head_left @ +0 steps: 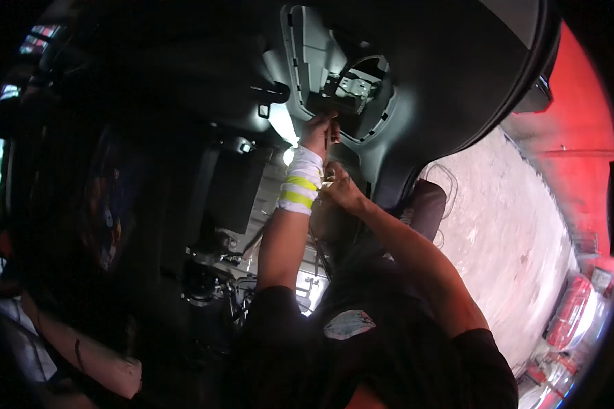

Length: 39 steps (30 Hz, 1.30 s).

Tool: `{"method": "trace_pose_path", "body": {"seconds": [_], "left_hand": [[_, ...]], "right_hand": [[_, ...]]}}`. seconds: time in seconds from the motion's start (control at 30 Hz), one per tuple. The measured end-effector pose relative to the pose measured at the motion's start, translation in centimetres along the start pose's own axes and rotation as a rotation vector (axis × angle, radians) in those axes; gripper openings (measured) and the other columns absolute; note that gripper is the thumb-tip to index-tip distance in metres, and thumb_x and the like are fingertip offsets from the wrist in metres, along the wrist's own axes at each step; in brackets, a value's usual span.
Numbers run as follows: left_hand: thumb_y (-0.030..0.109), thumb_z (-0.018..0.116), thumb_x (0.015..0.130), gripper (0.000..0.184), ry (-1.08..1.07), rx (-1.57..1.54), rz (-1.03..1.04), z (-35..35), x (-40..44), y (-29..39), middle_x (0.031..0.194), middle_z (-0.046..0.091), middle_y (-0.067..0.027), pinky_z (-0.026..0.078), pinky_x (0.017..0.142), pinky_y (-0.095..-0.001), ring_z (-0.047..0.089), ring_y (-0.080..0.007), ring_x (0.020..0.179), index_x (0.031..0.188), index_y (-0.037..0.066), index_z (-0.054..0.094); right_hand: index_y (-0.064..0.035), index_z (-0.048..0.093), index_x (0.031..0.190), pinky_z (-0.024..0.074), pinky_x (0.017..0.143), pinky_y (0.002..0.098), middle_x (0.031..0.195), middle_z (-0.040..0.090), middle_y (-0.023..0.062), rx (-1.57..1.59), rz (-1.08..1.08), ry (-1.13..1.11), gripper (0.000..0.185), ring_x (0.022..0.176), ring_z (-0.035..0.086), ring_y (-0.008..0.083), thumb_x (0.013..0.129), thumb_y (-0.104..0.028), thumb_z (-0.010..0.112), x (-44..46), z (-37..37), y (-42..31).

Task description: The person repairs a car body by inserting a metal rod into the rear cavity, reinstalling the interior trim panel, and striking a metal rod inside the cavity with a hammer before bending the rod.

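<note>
My left hand (317, 134), with a white and yellow band (299, 183) around the wrist, is raised to the lower edge of an opening (305, 41) in a dark trim panel (443, 75). Its fingers are curled together, and what they hold, if anything, is too dark to make out. Just below and to the right, my right hand (343, 189) is closed, fingertips pinched near the left wrist; its contents cannot be seen. Inside the opening is a pale metal bracket (356, 84). A bright patch of light (282, 123) shines left of my left hand.
Dark vehicle interior surrounds me on the left, with a black strap loop (264, 109) nearby. Mechanical parts (208, 273) lie lower left. At right are a pale, worn floor (498, 252), a thin cable (450, 178) and red equipment (569, 310).
</note>
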State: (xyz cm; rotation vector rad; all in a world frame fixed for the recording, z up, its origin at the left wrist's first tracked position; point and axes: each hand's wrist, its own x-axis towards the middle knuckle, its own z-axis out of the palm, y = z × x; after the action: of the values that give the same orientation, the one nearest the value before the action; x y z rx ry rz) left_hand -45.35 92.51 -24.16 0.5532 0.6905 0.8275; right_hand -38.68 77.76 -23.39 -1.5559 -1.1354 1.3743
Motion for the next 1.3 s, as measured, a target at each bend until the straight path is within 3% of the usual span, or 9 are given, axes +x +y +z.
{"method": "trace_pose_path", "body": {"seconds": [0.1,0.17,0.3,0.47,0.5,0.57,0.6,0.9,1.3], "left_hand": [[0.017,0.065,0.094,0.029,-0.010,0.204,0.164,-2.3,-1.7,-0.8,0.093,0.067,-0.0046,0.052,0.057,-0.0283,0.063,-0.0127,0.069,0.121,0.010,0.060],[0.014,0.066,0.091,0.035,0.000,0.140,0.412,-2.9,-5.2,1.7,0.098,0.064,-0.0051,0.051,0.064,-0.0279,0.061,-0.0127,0.077,0.124,0.007,0.056],[0.005,0.065,0.087,0.050,0.652,0.372,0.773,0.7,-10.2,8.1,0.113,0.054,-0.0092,0.046,0.083,-0.0301,0.054,-0.0164,0.099,0.132,0.005,0.045],[0.021,0.078,0.080,0.080,0.287,0.463,0.892,7.4,-12.7,15.2,0.135,0.050,-0.0163,0.044,0.100,-0.0413,0.053,-0.0286,0.118,0.145,0.003,0.035],[0.025,0.080,0.080,0.077,0.536,1.169,1.135,5.6,-8.4,15.0,0.131,0.053,-0.0186,0.044,0.098,-0.0428,0.055,-0.0315,0.116,0.141,0.001,0.040],[0.029,0.082,0.077,0.073,0.506,1.085,1.089,5.0,-7.4,16.5,0.123,0.057,-0.0219,0.045,0.097,-0.0432,0.056,-0.0365,0.113,0.135,0.000,0.048],[0.028,0.081,0.079,0.070,0.588,1.016,1.145,3.0,-6.2,16.5,0.121,0.057,-0.0214,0.045,0.095,-0.0429,0.056,-0.0364,0.111,0.133,-0.001,0.048],[0.020,0.073,0.084,0.036,0.808,1.207,1.156,-9.0,-9.0,24.6,0.099,0.062,-0.0187,0.049,0.081,-0.0423,0.061,-0.0346,0.091,0.109,-0.002,0.060],[0.023,0.076,0.083,0.024,0.617,1.286,1.195,0.8,-14.0,38.8,0.075,0.067,-0.0143,0.049,0.068,-0.0348,0.065,-0.0280,0.070,0.084,-0.001,0.070]], "right_hand": [[-0.0038,0.047,0.121,0.0539,0.060,0.0349,0.091,0.060,0.0108,0.035,-0.176,-0.011,0.035,0.071,0.065,0.0184,0.088,-0.002,0.061,-0.1,0.4,-0.3],[-0.0049,0.048,0.124,0.0521,0.060,0.0319,0.093,0.060,0.0087,-0.035,0.147,0.002,0.038,0.072,0.063,0.0178,0.089,-0.003,0.061,0.2,0.3,-1.0],[-0.0093,0.035,0.148,0.0439,0.094,0.0372,0.126,0.050,0.0080,0.498,-0.597,-0.102,0.072,0.117,0.047,0.0171,0.090,-0.035,0.069,2.2,1.3,9.4],[-0.0080,0.057,0.118,0.0558,0.074,0.0433,0.105,0.062,0.0139,1.040,0.142,-0.498,0.033,0.090,0.064,0.0264,0.098,-0.034,0.056,6.8,-2.0,18.8],[-0.0086,0.058,0.113,0.0554,0.070,0.0429,0.102,0.063,0.0134,0.957,0.069,-0.435,0.037,0.088,0.064,0.0273,0.097,-0.042,0.055,5.3,-1.7,14.1],[-0.0101,0.058,0.104,0.0536,0.063,0.0392,0.100,0.063,0.0128,0.684,0.171,-0.349,0.047,0.082,0.064,0.0258,0.095,-0.056,0.053,-0.6,-1.8,-1.0],[-0.0111,0.055,0.103,0.0509,0.057,0.0343,0.098,0.063,0.0123,1.132,0.177,-0.629,0.045,0.073,0.062,0.0224,0.094,-0.056,0.056,2.4,-1.8,6.0],[-0.0153,0.043,0.120,0.0586,0.062,0.0409,0.100,0.065,0.0157,0.372,0.100,-0.285,0.043,0.083,0.068,0.0245,0.090,-0.028,0.071,0.8,-3.4,6.8],[-0.0106,0.044,0.121,0.0596,0.063,0.0451,0.095,0.066,0.0163,0.505,-0.168,-0.373,0.036,0.079,0.069,0.0266,0.095,-0.026,0.063,4.1,-4.5,12.5]]}}
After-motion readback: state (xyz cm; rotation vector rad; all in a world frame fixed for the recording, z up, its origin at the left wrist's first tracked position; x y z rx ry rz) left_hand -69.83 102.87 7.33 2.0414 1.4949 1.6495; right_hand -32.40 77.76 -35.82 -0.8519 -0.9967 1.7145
